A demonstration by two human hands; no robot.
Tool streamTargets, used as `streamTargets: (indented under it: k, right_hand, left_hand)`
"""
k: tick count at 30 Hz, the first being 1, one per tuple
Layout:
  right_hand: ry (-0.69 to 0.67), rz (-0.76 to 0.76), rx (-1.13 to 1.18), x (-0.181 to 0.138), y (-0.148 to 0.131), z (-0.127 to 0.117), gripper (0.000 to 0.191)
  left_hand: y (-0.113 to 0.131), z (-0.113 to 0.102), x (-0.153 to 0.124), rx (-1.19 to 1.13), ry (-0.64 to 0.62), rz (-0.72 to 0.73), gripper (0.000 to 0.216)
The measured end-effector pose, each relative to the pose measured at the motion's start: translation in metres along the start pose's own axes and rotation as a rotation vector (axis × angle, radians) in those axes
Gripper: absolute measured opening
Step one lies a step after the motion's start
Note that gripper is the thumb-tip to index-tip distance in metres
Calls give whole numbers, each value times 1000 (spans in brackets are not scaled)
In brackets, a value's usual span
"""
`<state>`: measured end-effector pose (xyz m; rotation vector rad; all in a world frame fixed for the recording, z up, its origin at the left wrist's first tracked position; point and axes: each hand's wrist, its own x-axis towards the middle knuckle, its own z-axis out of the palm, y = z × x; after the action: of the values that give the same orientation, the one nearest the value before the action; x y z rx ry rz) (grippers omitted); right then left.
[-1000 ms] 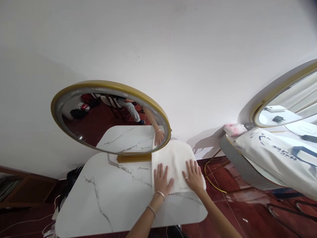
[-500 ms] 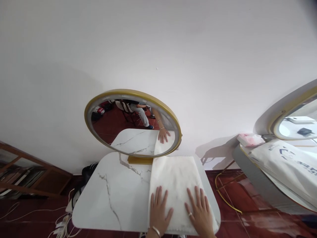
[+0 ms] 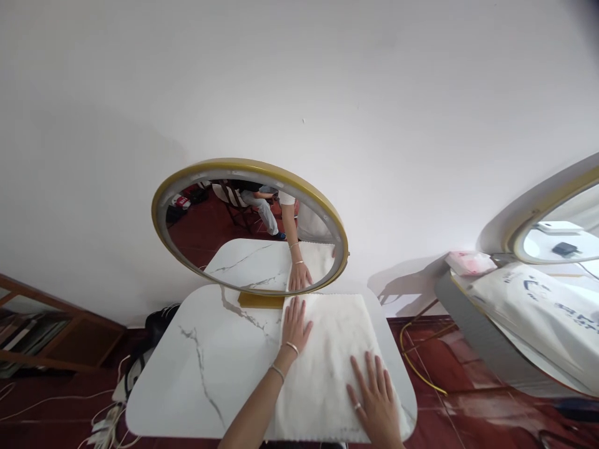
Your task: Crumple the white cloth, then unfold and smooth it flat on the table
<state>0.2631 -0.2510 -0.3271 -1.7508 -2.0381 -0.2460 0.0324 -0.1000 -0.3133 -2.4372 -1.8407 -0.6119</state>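
A white cloth (image 3: 334, 349) lies spread on the right part of a white marble table (image 3: 210, 368). My left hand (image 3: 294, 321) lies flat with fingers stretched on the cloth's far left corner, close to the mirror's base. My right hand (image 3: 374, 396) rests flat with spread fingers on the cloth's near right part, a ring on one finger. Neither hand holds anything. Bracelets sit on my left wrist.
A round gold-framed mirror (image 3: 250, 227) stands at the table's back and reflects my arm and a seated person. A second table with a white printed bag (image 3: 538, 312), a pink packet (image 3: 468, 262) and another mirror stands right. Cables (image 3: 416, 362) lie on the red floor; a shelf is left.
My left hand has slid from the cloth's near edge up to its far left corner by the mirror. My right hand has stayed pressed on the near right part.
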Motion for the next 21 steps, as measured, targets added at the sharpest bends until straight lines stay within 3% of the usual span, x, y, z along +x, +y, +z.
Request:
streamTargets:
  k: [6, 12, 15, 18, 21]
  right_hand:
    - [-38, -34, -37, 0, -31, 1, 72]
    - [-146, -208, 37, 14, -109, 8, 77]
    - [-164, -200, 48, 24, -143, 15, 75]
    - [-186, -154, 26, 29, -161, 19, 71]
    - [-203, -131, 0, 28, -164, 18, 69]
  left_hand:
    - [-41, -6, -20, 79, 41, 6, 67]
    - [-122, -34, -44, 103, 58, -16, 65]
    - [-156, -46, -51, 85, 57, -38, 67]
    - [-157, -46, -47, 16, -19, 102, 63]
    - [-123, -33, -29, -69, -141, 357, 65]
